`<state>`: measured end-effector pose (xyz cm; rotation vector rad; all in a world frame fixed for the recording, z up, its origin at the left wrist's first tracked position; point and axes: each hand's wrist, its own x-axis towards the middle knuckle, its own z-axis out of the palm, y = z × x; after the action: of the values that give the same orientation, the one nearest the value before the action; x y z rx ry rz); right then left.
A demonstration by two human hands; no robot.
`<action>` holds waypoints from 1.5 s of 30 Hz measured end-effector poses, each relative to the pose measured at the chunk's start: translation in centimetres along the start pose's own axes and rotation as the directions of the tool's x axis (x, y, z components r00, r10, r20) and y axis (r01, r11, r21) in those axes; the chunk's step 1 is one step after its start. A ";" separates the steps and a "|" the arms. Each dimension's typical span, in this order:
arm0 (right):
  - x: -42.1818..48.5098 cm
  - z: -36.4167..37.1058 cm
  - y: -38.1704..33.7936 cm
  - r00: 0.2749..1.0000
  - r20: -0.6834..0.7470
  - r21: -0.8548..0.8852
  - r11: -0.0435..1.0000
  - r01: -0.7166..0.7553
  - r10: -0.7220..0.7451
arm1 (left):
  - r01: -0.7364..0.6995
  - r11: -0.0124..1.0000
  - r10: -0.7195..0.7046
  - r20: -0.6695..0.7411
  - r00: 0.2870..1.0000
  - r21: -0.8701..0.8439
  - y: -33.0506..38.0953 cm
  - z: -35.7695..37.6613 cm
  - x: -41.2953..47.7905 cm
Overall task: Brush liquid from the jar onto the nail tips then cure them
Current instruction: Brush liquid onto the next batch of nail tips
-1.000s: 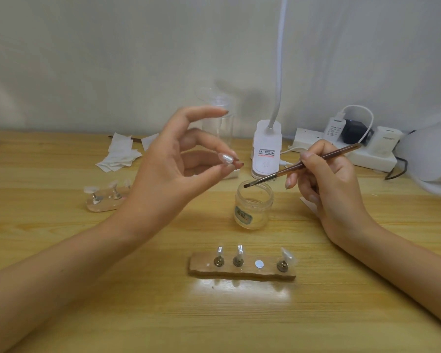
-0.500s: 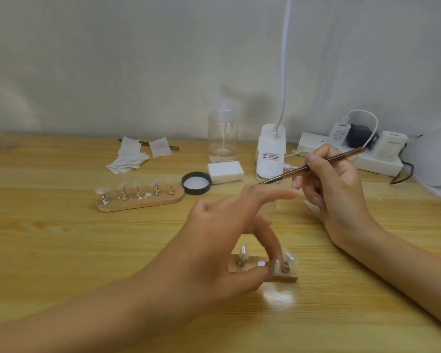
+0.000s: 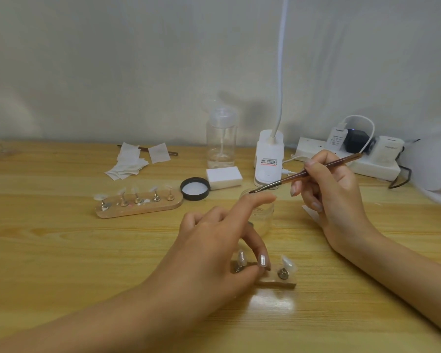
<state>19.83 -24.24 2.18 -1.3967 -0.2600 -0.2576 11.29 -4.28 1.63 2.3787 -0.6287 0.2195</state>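
Two pinch grips: right hand [image 3: 337, 197] holds brush [image 3: 323, 166], left hand [image 3: 214, 247] (fingertips) holder [image 3: 278, 281].

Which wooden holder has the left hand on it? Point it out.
The near holder, in front of the jar; the left hand pinches a stand on it. The far holder, by the black lid, is untouched.

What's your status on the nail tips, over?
Left hand at near holder, grasp hidden. Right hand holds brush above jar. Left forefinger partly blocks jar.
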 end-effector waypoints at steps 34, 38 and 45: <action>0.3 -0.2 0.3 0.999 -0.048 0.066 0.998 -0.007 0.010 | -0.432 0.776 0.498 -0.026 0.867 0.460 4.1 0.4 1.4; 0.1 -0.1 0.4 0.996 -0.075 0.070 0.997 -0.039 0.044 | -0.417 0.908 0.409 -0.132 0.903 -0.034 4.6 -3.3 3.1; 0.2 -0.4 0.2 0.999 -0.035 0.045 0.999 -0.027 0.028 | -0.187 0.853 0.062 -0.261 0.963 -0.488 -0.8 -4.5 5.5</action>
<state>20.08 -24.62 2.05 -1.3494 -0.2157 -0.2521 16.53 -2.93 6.35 1.7693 -0.6356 0.3417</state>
